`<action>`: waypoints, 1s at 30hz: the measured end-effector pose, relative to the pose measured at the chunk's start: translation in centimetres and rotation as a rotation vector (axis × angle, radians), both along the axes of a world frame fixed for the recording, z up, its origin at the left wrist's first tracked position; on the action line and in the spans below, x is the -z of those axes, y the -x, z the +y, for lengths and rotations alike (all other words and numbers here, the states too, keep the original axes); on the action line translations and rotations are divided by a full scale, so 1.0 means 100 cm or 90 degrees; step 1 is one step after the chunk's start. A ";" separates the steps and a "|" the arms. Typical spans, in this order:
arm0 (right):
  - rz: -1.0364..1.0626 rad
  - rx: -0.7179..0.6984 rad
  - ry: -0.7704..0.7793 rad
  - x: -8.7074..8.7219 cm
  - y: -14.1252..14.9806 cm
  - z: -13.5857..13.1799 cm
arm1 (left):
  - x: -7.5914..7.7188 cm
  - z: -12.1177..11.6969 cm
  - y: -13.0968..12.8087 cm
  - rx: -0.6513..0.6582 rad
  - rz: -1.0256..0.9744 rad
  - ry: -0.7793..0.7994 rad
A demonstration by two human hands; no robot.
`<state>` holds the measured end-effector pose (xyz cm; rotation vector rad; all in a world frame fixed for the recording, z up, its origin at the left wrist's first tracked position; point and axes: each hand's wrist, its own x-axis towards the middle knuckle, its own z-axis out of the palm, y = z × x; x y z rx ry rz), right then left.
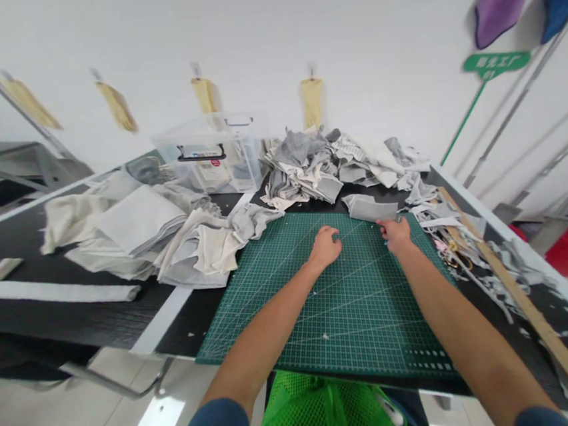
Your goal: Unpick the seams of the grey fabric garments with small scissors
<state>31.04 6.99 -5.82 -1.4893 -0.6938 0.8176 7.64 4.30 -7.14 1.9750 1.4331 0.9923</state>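
Note:
My left hand (326, 246) is just above the green cutting mat (353, 300). Its fingers are curled with a gap to the thumb, and nothing shows between them. My right hand (395, 234) is closed at the mat's far right part, fingertips against the near edge of a folded grey fabric piece (370, 209). Whether it pinches that edge or a small item is too small to tell. The fabric piece lies across the mat's far edge. Small pale lint bits dot the mat.
Heaped grey and white fabric scraps (304, 164) lie behind the mat. Stacked cloth (138, 217) is on the left, beside a clear plastic box (218, 152). On the right are a wooden ruler (524, 304), gold-handled scissors (450, 257) and trimmings. Yellow gloves (312, 102) hang on the wall.

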 end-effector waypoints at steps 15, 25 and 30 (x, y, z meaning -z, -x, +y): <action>-0.440 -0.535 -0.086 -0.005 0.084 -0.089 | -0.008 -0.007 0.018 0.027 -0.655 0.500; -0.585 -0.183 0.042 -0.004 0.072 -0.089 | -0.001 -0.018 0.040 -0.010 -0.632 0.518; -0.574 -0.172 0.068 0.013 0.065 -0.082 | -0.004 -0.026 0.041 0.013 -0.637 0.517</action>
